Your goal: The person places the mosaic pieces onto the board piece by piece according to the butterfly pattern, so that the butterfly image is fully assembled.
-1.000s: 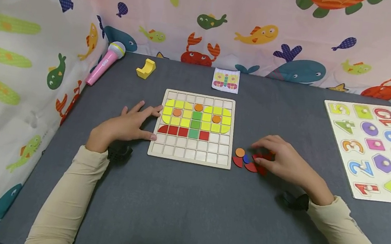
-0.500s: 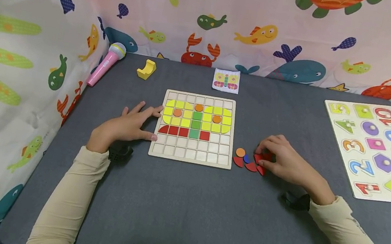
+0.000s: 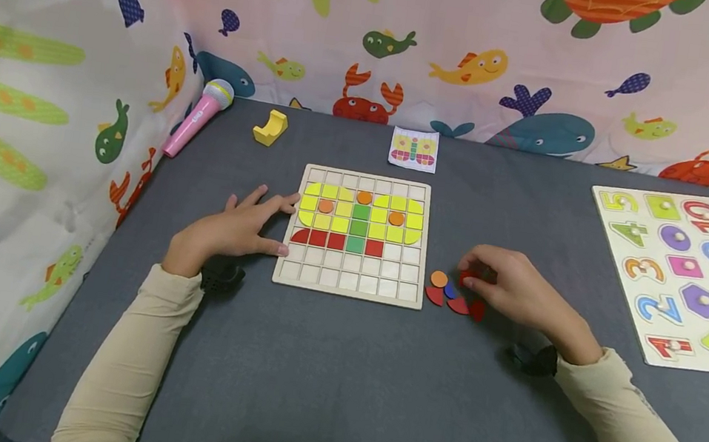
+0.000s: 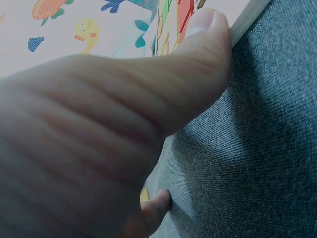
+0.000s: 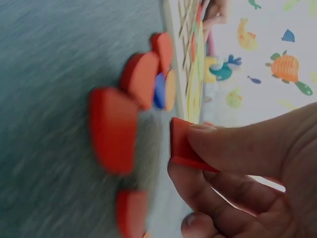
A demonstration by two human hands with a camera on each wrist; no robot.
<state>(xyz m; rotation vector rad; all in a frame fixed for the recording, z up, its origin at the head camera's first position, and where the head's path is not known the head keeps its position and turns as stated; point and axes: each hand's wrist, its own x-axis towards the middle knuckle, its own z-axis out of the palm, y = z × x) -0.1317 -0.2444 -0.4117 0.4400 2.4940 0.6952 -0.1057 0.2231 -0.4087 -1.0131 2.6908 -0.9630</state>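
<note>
A wooden grid board (image 3: 346,281) lies mid-table, with yellow, orange, green and red tiles filling some of its squares. My left hand (image 3: 228,230) rests at the board's left edge, thumb and fingers spread against it; the left wrist view shows the thumb (image 4: 198,64) touching the rim. Between thumb and fingers, my right hand (image 3: 511,283) pinches a red square tile (image 5: 184,144), held above the table. Below and left of that hand lie loose pieces: an orange disc (image 3: 438,280), a blue piece (image 3: 450,291) and several red pieces (image 3: 458,306). Part of the pile is hidden under the hand.
Behind the board lies a small picture card (image 3: 414,150) of a similar pattern. A yellow block (image 3: 270,128) and a pink toy microphone (image 3: 198,118) are at the back left. A number-and-shape puzzle board (image 3: 689,284) lies on the right. A printed sea-animal curtain (image 3: 324,45) borders the table.
My right hand has lifted a red tile out of the pile and shifted slightly left. The left hand keeps its place at the board. The head view has shifted slightly.
</note>
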